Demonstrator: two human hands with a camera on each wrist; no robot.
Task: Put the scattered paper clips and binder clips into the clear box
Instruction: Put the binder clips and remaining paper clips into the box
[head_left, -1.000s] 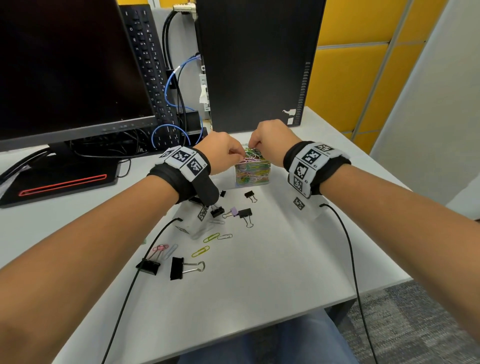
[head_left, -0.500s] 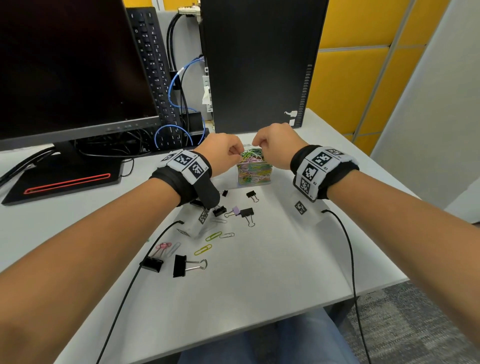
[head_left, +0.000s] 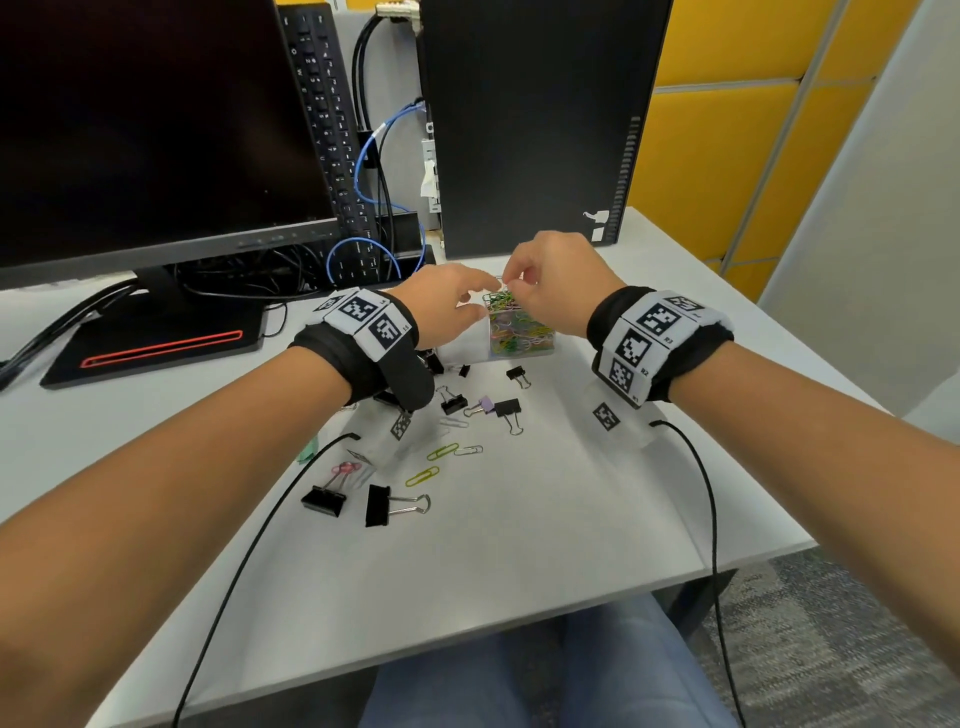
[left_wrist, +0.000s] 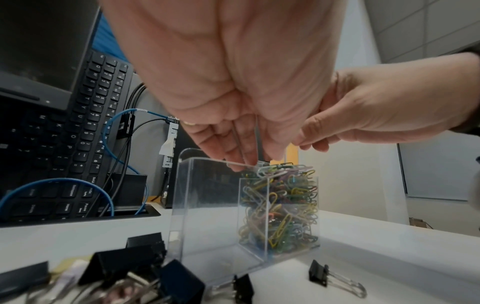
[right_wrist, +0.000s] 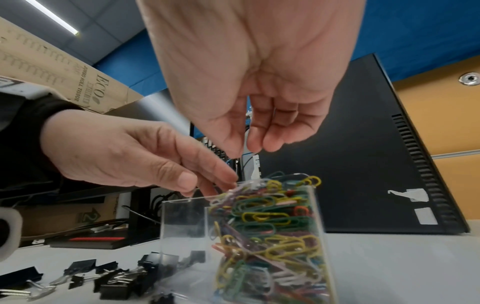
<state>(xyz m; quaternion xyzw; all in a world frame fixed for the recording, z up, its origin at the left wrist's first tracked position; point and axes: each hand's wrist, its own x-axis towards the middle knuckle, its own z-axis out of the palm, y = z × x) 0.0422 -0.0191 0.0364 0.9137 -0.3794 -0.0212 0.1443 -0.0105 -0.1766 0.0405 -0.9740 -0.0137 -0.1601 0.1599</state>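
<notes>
Both hands are up at the top of the clear box (head_left: 521, 332): our left hand (head_left: 451, 306) has its fingertips down at the rim on the heap of paper clips (right_wrist: 270, 205), and our right hand (head_left: 551, 278) hangs just above with thumb and fingers loosely curved. Honestly we can't tell whether either is pinching a clip, it's too blurry at the fingertips.

Progress-wise, one compartment is packed to the brim with coloured clips, the other looks empty. Plenty left on the desk (head_left: 519, 545) though: a few loose clips like the yellow-green one (head_left: 422, 476), and binder clips (head_left: 387, 505) scattered near us, none boxed yet as far as we can see. So we'd call it roughly halfway.
</notes>
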